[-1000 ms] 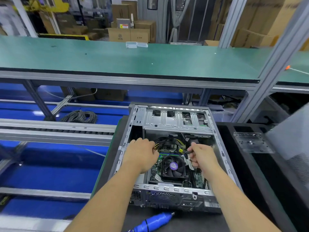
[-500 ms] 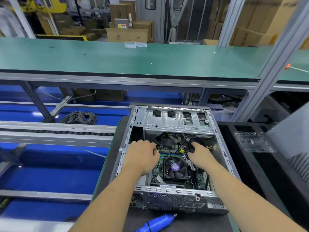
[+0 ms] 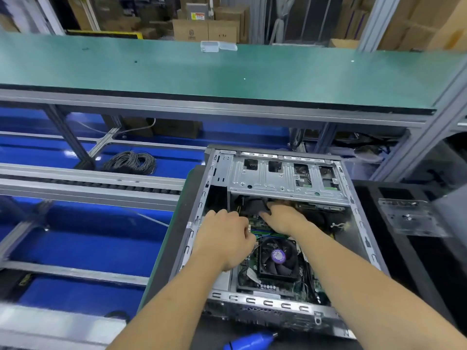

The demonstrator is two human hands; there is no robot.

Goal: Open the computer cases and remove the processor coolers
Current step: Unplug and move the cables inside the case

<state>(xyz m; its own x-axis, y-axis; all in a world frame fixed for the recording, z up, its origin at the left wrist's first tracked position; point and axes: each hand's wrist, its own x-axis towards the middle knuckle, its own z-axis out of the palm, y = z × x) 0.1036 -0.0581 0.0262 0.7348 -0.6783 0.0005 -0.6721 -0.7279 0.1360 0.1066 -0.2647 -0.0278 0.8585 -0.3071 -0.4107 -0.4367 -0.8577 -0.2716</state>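
Observation:
The open computer case (image 3: 217,178) lies on its side in front of me, its silver drive cage (image 3: 283,180) at the far end. The processor cooler (image 3: 278,257), a black fan with a purple hub label, sits on the motherboard in the near half. My left hand (image 3: 223,239) is just left of the fan, fingers curled down onto thin cables at the board's edge; its fingertips are hidden. My right hand (image 3: 281,217) reaches past the fan, with its fingers stretched into the black cable bundle (image 3: 252,207) under the drive cage.
A blue electric screwdriver (image 3: 249,341) lies at the near edge in front of the case. A clear plastic plate (image 3: 409,215) rests on the black tray to the right. A green bench runs across the back, with a coil of cable (image 3: 130,161) below it on the left.
My right hand let go of the cables it pinched and reached forward and left into the black bundle under the drive cage. My left hand shifted slightly toward the fan.

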